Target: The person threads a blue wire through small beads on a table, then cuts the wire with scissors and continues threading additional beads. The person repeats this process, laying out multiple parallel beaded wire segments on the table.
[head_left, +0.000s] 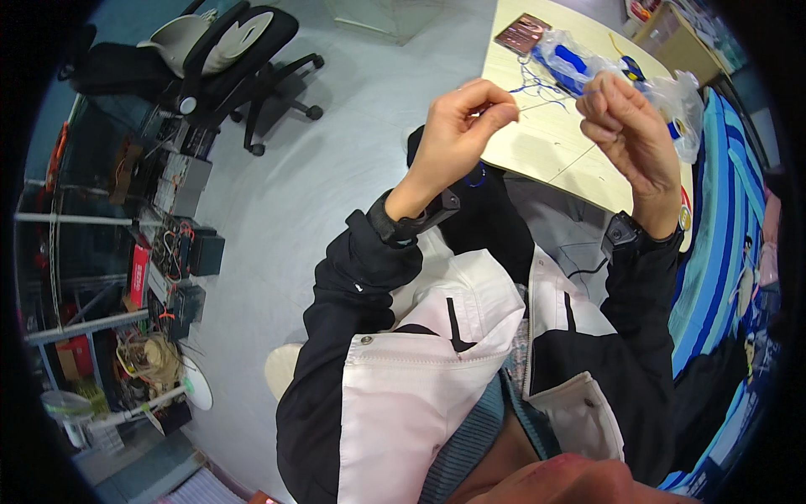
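Observation:
My left hand [460, 126] is raised over the table's near left edge, thumb and forefinger pinched together. From that pinch a thin, light strand [537, 106], like a thread, runs toward my right hand. My right hand [631, 134] is held up over the table on the right, fingers curled together at the tips. What lies between those fingertips is too small to make out. Behind the hands, loose blue cord [541, 88] lies tangled on the pale wooden table [579, 172]. Next to it is a clear plastic bag [579, 52] with blue material inside.
A brownish flat packet [522, 34] lies at the table's far left. A second clear bag [687, 105] and a cardboard box [676, 42] are at the right. Blue striped cloth [714, 227] hangs alongside. A black office chair [252, 50] and a cluttered shelf [92, 323] stand to the left.

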The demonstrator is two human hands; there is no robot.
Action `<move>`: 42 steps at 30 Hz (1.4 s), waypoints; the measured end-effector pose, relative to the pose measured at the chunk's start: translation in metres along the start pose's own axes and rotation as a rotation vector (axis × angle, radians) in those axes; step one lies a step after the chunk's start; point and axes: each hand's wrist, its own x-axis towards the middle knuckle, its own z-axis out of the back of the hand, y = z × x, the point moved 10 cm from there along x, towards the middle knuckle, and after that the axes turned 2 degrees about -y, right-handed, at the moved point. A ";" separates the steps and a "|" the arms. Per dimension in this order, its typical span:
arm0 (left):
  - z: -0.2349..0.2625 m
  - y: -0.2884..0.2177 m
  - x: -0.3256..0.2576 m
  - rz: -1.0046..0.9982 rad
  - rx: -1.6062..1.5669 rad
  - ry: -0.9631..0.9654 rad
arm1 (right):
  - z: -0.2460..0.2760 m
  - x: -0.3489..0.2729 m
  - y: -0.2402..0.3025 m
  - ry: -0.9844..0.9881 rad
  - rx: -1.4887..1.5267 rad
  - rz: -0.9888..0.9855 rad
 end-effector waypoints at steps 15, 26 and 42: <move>-0.119 0.106 -0.032 0.425 -0.434 0.408 | 0.089 -0.057 0.046 -0.266 0.104 0.291; -0.098 0.146 0.000 0.223 0.485 0.448 | 0.215 -0.191 -0.033 -0.717 -0.987 0.015; -0.130 0.175 0.018 0.279 0.757 0.504 | 0.258 -0.203 -0.049 -0.737 -1.291 0.053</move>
